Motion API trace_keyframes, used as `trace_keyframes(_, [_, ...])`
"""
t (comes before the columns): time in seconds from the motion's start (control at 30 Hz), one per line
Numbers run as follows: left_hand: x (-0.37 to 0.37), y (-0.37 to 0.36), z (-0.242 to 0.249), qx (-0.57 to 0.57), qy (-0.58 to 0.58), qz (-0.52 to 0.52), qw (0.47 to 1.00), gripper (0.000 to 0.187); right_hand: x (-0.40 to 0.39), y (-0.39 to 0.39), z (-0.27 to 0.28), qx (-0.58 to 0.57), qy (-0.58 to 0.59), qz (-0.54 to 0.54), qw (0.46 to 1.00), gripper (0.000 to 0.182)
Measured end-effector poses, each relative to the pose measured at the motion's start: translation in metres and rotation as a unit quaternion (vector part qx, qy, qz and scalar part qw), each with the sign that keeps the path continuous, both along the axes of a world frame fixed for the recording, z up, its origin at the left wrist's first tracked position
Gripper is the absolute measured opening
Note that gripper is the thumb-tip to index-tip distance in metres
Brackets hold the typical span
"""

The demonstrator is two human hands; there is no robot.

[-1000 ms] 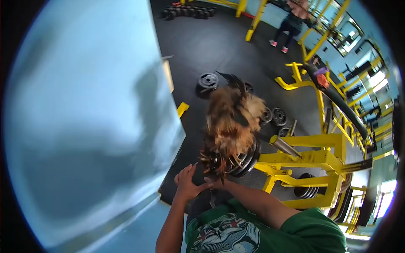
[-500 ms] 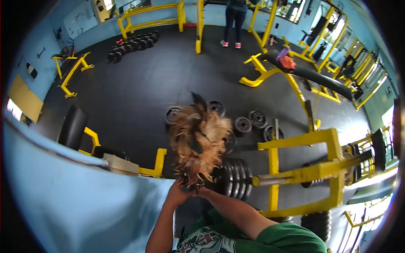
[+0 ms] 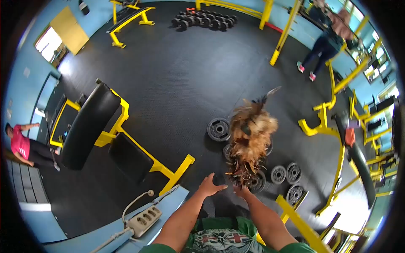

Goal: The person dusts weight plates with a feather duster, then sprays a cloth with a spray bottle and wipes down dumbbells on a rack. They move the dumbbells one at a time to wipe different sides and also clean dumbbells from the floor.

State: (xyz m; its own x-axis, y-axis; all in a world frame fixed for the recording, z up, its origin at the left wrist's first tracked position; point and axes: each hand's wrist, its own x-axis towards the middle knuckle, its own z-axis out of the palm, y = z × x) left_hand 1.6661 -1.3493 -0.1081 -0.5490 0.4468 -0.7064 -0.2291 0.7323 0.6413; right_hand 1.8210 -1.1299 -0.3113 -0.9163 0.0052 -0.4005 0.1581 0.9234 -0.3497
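A brown and black feather duster (image 3: pixel 253 130) stands upright in front of me, its long dark feather tip pointing away. My right hand (image 3: pixel 242 191) is wrapped round its base, partly covered by the lower feathers. To the left of it, apart from the duster, my left hand (image 3: pixel 211 185) has its thumb and fingers spread with nothing between them. Weight plates (image 3: pixel 218 129) lie on the black floor beside and behind the feathers. More plates (image 3: pixel 278 174) rest to the right.
A black and yellow bench (image 3: pixel 130 158) stands at left. A power strip (image 3: pixel 145 220) sits on the blue ledge at lower left. Dumbbells (image 3: pixel 202 20) line the far floor. One person (image 3: pixel 325 46) stands at back right, another (image 3: pixel 25 145) at far left. Yellow frames (image 3: pixel 306 225) are at right.
The view has swung left, showing the bench, power strip and second person. My left hand has come off the duster's base and opened. The duster now appears farther right.
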Motion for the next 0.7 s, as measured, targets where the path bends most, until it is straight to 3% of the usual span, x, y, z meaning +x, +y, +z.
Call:
trace_keyframes(0.03, [-0.017, 0.006, 0.001, -0.001, 0.02, 0.024, 1.0, 0.12, -0.022, 0.026, 0.038, 0.008, -0.002, 0.015, 1.0, 0.031])
trace_keyframes(0.1, [-0.044, 0.011, 0.001, 0.005, 0.034, 0.06, 0.998, 0.121, -0.074, 0.016, 0.139, -0.096, -0.092, -0.272, 0.953, 0.03])
trace_keyframes(0.13, [-0.061, 0.01, 0.001, 0.015, 0.049, 0.09, 0.995, 0.122, -0.094, 0.025, 0.154, -0.114, -0.108, -0.283, 0.946, 0.029])
trace_keyframes(0.3, [-0.144, -0.008, -0.019, 0.079, 0.097, 0.262, 0.957, 0.119, -0.223, 0.021, 0.237, -0.105, -0.035, -0.224, 0.968, 0.036])
trace_keyframes(0.37, [-0.178, -0.022, 0.003, 0.096, 0.091, 0.325, 0.936, 0.118, -0.289, 0.012, 0.251, -0.185, 0.202, -0.13, 0.953, 0.039])
trace_keyframes(0.4, [-0.198, -0.03, 0.011, 0.11, 0.082, 0.37, 0.919, 0.117, -0.329, 0.011, 0.262, -0.185, 0.204, -0.117, 0.954, 0.039])
trace_keyframes(0.43, [-0.214, -0.039, 0.008, 0.113, 0.085, 0.381, 0.914, 0.117, -0.373, 0.008, 0.278, -0.311, 0.037, -0.217, 0.925, 0.039])
trace_keyframes(0.47, [-0.227, -0.049, 0.003, 0.11, 0.088, 0.401, 0.905, 0.116, -0.409, 0.006, 0.294, -0.416, -0.134, -0.304, 0.847, 0.039])
trace_keyframes(0.5, [-0.247, -0.057, 0.0, 0.107, 0.091, 0.421, 0.896, 0.115, -0.443, 0.006, 0.31, -0.414, -0.134, -0.29, 0.852, 0.039])
trace_keyframes(0.57, [-0.278, -0.074, 0.002, 0.101, 0.103, 0.442, 0.885, 0.113, -0.508, 0.005, 0.343, -0.723, -0.074, -0.288, 0.623, 0.043])
trace_keyframes(0.63, [-0.315, -0.096, -0.017, 0.106, 0.119, 0.446, 0.881, 0.112, -0.574, -0.003, 0.382, -0.731, -0.014, -0.206, 0.651, 0.034])
trace_keyframes(0.67, [-0.342, -0.107, -0.008, 0.105, 0.118, 0.453, 0.877, 0.112, -0.602, -0.003, 0.392, -0.728, 0.048, -0.139, 0.669, 0.025])
trace_keyframes(0.7, [-0.359, -0.113, 0.001, 0.078, 0.096, 0.439, 0.89, 0.111, -0.629, 0.005, 0.39, -0.727, 0.036, -0.136, 0.673, 0.025])
